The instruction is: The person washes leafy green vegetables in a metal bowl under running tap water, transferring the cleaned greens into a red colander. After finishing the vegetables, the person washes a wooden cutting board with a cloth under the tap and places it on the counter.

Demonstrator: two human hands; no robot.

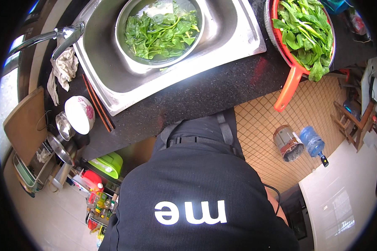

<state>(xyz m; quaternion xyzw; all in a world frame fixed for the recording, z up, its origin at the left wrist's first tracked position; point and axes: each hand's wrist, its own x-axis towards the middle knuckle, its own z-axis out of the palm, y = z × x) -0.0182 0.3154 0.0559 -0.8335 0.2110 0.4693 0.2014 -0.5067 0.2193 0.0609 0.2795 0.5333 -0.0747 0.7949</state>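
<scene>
Neither of my hands is in view; only part of a bare arm (275, 205) shows at my right side. Before me is a stainless steel sink (95, 62) set in a dark speckled countertop (188, 94). A round metal basin (118, 37) stands in the sink, with leafy greens (163, 34) lying in water inside it. To the right, an orange-red plastic strainer with a long handle (289, 88) is heaped with more leafy greens (304, 34). Its handle juts past the counter's front edge.
A chrome faucet (69, 31) reaches in from the left. Beside the sink lie a crumpled cloth (66, 64), chopsticks (97, 103), a floral bowl (78, 114) and metal bowls (63, 126). A wooden board (26, 124) leans farther left. A water jug (311, 141) and a bucket-like container (287, 142) are on the tiled floor.
</scene>
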